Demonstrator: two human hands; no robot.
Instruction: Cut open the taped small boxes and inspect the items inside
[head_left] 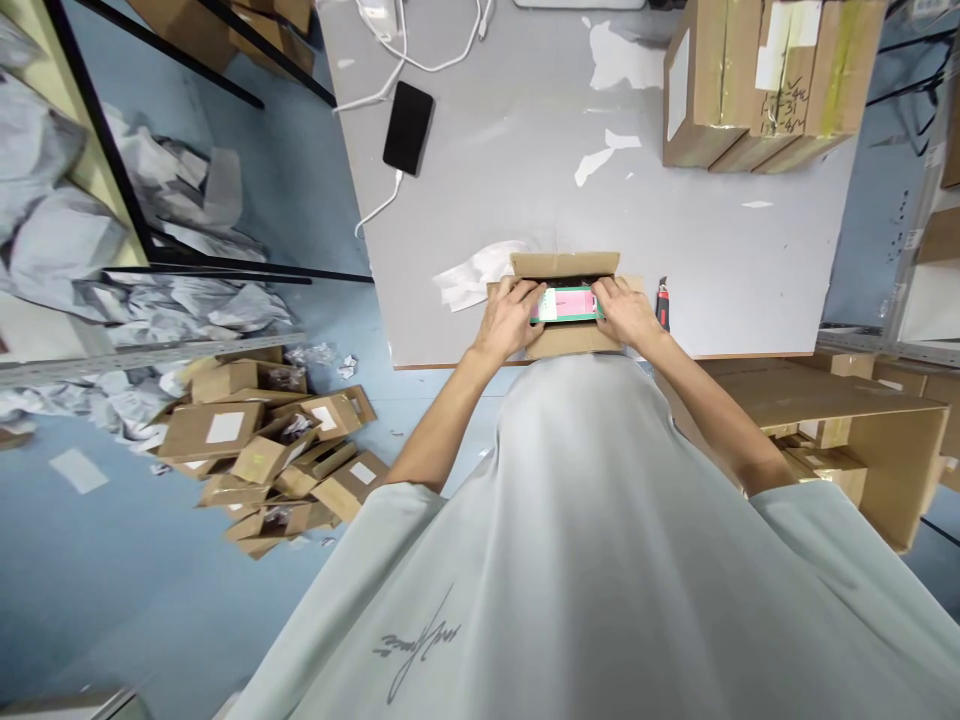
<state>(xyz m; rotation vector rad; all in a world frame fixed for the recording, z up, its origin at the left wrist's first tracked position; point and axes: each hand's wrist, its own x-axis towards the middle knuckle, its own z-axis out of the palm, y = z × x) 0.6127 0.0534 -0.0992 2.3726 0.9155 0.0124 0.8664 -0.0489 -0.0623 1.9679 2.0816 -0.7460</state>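
Observation:
An open cardboard box (pixel 574 342) stands at the table's front edge with its flaps folded out. Inside it shows a pink and green packet (pixel 571 303) with a pale label at its left end. My left hand (pixel 510 315) grips the left end of the packet, thumb below and fingers above. At the opposite end my right hand (pixel 624 312) does the same, its fingertips over the packet's edge. A red and black utility knife (pixel 662 306) lies just right of my right hand. Crumpled white paper (pixel 480 273) is left of the box.
A black phone (pixel 408 128) on a white cable lies at the back left of the table (pixel 510 180). Taped cartons (pixel 772 90) stand at the back right. Opened boxes (pixel 277 440) are heaped on the floor at left; a large carton (pixel 825 400) is at right.

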